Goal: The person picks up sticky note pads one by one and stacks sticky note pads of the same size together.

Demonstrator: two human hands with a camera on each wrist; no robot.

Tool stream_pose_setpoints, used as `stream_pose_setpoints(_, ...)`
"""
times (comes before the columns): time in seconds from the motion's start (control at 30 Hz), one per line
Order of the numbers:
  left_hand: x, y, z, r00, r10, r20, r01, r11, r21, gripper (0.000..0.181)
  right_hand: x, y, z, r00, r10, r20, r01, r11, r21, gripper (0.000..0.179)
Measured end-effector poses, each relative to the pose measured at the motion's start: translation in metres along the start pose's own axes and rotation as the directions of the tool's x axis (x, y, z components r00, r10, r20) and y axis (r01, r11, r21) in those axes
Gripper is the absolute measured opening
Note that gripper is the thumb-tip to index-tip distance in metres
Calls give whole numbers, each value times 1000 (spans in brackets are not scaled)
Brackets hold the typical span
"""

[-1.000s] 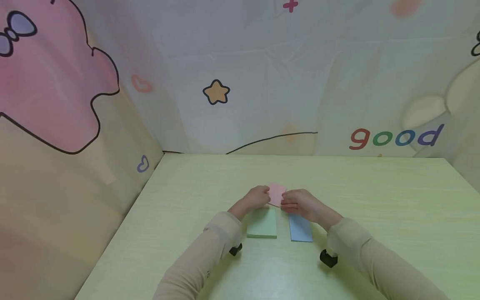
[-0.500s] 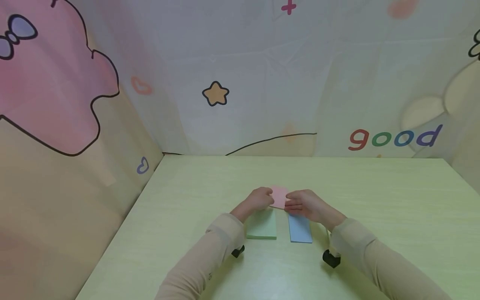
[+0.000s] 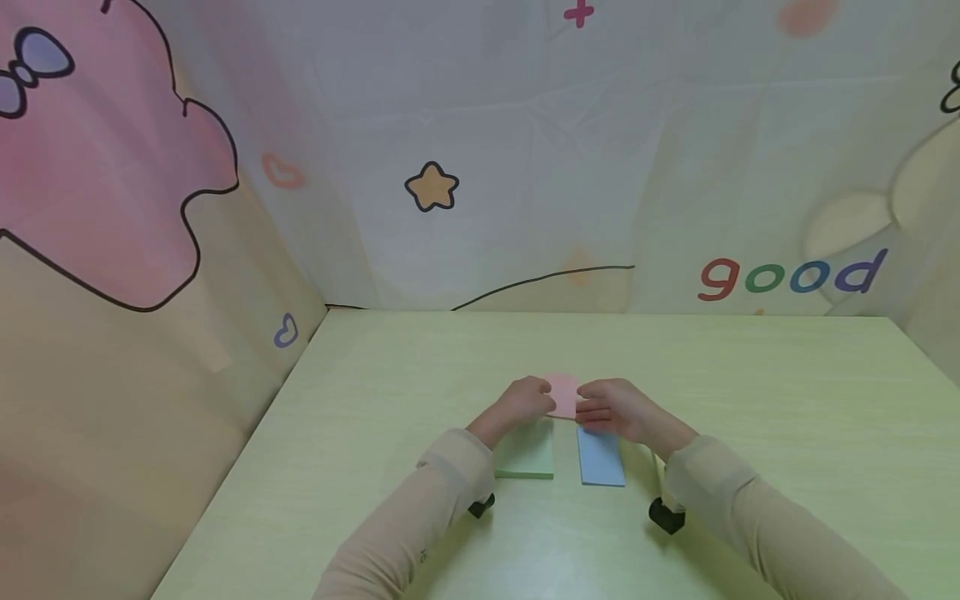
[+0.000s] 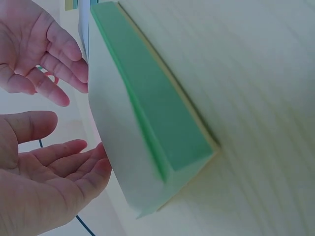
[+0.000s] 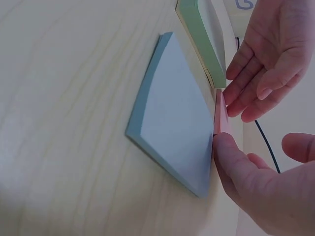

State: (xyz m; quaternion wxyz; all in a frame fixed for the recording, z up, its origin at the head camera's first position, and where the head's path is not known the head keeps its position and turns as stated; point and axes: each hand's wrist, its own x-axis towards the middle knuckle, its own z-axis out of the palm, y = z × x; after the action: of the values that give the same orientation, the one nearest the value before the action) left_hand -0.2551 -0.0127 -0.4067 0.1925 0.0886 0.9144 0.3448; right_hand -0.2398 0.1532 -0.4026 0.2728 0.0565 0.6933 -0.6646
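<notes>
A pink pad of sticky notes [image 3: 563, 394] lies flat on the table between the two hands, its left and right sides partly covered by fingers. My left hand [image 3: 525, 402] has its loosely bent fingertips at the pad's left edge, thumb apart. From the other side my right hand [image 3: 617, 410] touches the right edge with extended fingers. Nearer to me are a thick green pad [image 3: 527, 460] under the left wrist and a thinner blue pad [image 3: 600, 460] below the right palm. In the right wrist view the pink pad [image 5: 221, 114] shows edge-on beyond the blue pad [image 5: 179, 118].
The pale wood-grain table [image 3: 420, 358] extends on all sides of the pads. A printed cloth [image 3: 525, 200] with a star and the word "good" hangs behind it. Small black wrist devices [image 3: 667, 516] hang under both cuffs.
Both hands have shifted a little to the right, and the pink pad has moved right with them, turning so its near edge lies more level. Green and blue pads have stayed put.
</notes>
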Motion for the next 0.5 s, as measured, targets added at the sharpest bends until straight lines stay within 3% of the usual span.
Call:
stream_pose_setpoints(0.27, 0, 3, 0, 999, -33, -21, 34, 998, 46, 42, 4, -3, -3, 999, 21, -49, -23, 999, -45, 47)
stream_pose_setpoints(0.5, 9, 2, -5, 993, -11, -118, 0, 996, -87, 49, 10, -8, -4, 996, -51, -73, 45, 996, -77, 52)
